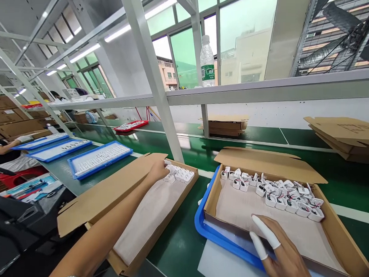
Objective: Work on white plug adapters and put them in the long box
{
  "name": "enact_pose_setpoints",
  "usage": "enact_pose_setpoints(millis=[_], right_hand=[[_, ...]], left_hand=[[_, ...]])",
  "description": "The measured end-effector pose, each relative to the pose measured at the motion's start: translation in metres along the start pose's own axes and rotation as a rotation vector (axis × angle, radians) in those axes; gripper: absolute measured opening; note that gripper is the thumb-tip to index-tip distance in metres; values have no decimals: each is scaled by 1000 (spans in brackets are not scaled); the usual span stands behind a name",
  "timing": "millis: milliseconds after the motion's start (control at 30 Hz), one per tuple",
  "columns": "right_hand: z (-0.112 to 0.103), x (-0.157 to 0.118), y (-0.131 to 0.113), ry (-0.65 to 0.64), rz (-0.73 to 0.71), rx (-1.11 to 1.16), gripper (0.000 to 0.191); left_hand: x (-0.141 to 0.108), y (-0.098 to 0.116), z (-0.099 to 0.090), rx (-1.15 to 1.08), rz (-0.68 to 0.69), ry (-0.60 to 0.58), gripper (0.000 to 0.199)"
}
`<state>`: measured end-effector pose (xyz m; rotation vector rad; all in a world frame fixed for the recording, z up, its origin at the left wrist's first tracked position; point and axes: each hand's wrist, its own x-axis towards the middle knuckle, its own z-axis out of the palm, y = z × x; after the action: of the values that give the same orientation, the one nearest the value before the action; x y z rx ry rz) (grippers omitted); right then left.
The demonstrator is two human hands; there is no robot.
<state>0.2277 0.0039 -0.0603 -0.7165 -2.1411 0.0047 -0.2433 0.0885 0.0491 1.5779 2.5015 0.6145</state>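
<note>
My left hand (158, 170) reaches to the far end of the left cardboard box (188, 191). Its curled fingers are at a cluster of small white plastic cases (183, 175); what they hold, if anything, is hidden. My right hand (282, 251), with white finger cots on thumb and forefinger, hovers at the near edge of the right cardboard box (347, 245). Its thumb and forefinger are apart with nothing between them. Beyond it, rows of white square cases with open lids and thin red and black wires (287, 196) sit on the pinkish liner (239, 203).
The right box rests on a blue tray (201, 224). Other blue trays (100, 158) with white parts line the left, where a person (8, 150) sits. Behind are a red tray (131, 126), folded cartons (348, 134), and a rack post (156, 81) with a shelf bearing a bottle (207, 62).
</note>
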Motion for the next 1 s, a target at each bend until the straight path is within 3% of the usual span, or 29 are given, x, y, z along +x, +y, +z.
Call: enact_pose_setpoints(millis=[233, 467, 567, 800, 1000], right_hand=[[-10, 15, -4, 46, -83, -62, 64], [-15, 23, -9, 21, -127, -126, 62], [-16, 27, -13, 55, -119, -112, 60], [-18, 21, -9, 33, -161, -70, 42], [-14, 13, -6, 73, -230, -5, 38]], left_hand=[[30, -11, 22, 204, -63, -155, 28], [39, -8, 28, 238, -62, -198, 28], [38, -3, 16, 194, -48, -154, 26], [5, -5, -40, -6, 41, 43, 28], [-33, -2, -49, -84, 96, 100, 28]])
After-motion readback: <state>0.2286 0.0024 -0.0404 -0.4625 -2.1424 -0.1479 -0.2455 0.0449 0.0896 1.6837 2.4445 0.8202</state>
